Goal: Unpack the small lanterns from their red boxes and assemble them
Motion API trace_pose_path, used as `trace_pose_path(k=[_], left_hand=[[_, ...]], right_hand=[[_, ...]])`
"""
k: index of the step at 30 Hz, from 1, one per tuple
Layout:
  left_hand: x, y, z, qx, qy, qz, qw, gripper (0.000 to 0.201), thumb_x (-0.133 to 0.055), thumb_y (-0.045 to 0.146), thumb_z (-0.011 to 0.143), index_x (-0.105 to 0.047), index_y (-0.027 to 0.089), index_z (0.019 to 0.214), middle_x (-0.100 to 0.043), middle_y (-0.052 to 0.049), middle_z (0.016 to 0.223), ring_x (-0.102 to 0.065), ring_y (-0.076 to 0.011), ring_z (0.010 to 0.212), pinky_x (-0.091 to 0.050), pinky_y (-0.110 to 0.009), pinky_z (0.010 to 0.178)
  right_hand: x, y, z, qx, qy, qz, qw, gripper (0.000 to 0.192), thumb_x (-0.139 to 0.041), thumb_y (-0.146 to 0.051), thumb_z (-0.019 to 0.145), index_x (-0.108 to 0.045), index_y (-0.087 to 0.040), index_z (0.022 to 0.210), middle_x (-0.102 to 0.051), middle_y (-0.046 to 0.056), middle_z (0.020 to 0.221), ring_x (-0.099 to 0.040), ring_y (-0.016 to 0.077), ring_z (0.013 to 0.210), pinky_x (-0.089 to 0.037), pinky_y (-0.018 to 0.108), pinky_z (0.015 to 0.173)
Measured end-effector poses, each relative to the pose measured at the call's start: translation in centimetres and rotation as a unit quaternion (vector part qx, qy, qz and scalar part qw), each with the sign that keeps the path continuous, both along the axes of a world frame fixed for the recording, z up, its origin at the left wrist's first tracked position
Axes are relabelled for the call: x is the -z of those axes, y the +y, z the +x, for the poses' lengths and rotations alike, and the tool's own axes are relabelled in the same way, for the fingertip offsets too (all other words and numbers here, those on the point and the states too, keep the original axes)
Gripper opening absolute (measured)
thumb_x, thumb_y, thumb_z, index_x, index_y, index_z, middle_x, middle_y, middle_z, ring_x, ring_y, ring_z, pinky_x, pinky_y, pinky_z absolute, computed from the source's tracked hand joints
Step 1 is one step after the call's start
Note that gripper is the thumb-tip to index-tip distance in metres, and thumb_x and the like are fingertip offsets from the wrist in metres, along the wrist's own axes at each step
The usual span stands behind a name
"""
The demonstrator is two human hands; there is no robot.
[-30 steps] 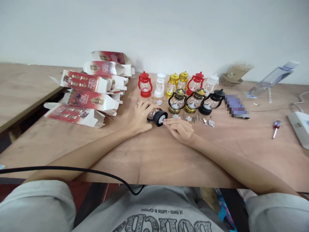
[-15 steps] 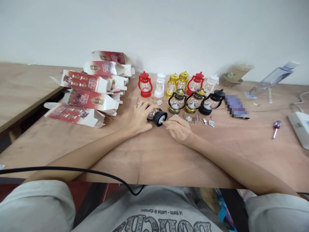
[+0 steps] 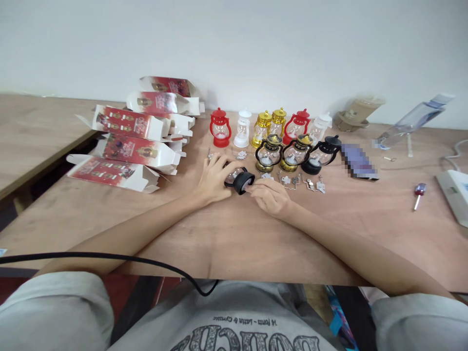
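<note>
My left hand (image 3: pixel 214 180) is wrapped round a small black lantern (image 3: pixel 241 182) with a clear globe, which lies tilted on its side. The lantern's round base is turned toward my right hand (image 3: pixel 272 196). My right fingertips are pinched together at the opening in that base. What they grip there is hidden or too small to name. Small metal pieces (image 3: pixel 266 176) lie just beyond my right fingers. A black and gold lantern (image 3: pixel 268 155) stands upright behind them, beside a black lantern (image 3: pixel 321 157).
Red, white and gold lanterns (image 3: pixel 219 130) stand near the wall. Opened red and white boxes (image 3: pixel 120 148) lie at the left. To the right are a phone (image 3: pixel 360 161), a screwdriver (image 3: pixel 419 196), a tilted bottle (image 3: pixel 413 122), a cup (image 3: pixel 360 111) and a white box-shaped device (image 3: pixel 453 192).
The black lantern has shifted slightly right and turned a little in my left hand. Less of the white inside its base shows now. My right fingertips stay at the base.
</note>
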State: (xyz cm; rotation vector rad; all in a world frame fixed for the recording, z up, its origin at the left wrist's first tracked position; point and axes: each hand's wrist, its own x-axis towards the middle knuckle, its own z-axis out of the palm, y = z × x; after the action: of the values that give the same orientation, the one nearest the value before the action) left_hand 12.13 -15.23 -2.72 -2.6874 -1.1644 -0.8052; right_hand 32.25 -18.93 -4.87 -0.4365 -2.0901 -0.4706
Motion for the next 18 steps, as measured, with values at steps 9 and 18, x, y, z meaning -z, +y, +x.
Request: trace_pose_path(k=[9,18], left_hand=[[0.51,0.31,-0.28,0.010,-0.025,0.005,1.000,0.046,-0.059,0.022,0.069,-0.054,0.024,0.115,-0.057,-0.007,0.110,-0.046,-0.0269,0.103,-0.034,-0.038,0.079],[0.42,0.24,-0.21,0.035,-0.025,0.025,0.999,0.037,-0.061,0.036,0.075,-0.059,0.025,0.110,-0.060,-0.007,0.109,-0.047,-0.0252,0.100,-0.033,-0.039,0.080]], right_hand=[[-0.30,0.41,-0.24,0.016,0.126,-0.083,0.988,0.033,-0.068,-0.023,0.079,-0.048,-0.021,0.106,-0.066,0.011,0.103,-0.065,0.0206,0.094,-0.055,0.038,0.076],[-0.55,0.07,-0.12,0.007,0.087,-0.119,0.989,0.030,-0.064,-0.021,0.082,-0.055,-0.020,0.111,-0.067,0.009,0.096,-0.065,0.0187,0.089,-0.055,0.034,0.077]])
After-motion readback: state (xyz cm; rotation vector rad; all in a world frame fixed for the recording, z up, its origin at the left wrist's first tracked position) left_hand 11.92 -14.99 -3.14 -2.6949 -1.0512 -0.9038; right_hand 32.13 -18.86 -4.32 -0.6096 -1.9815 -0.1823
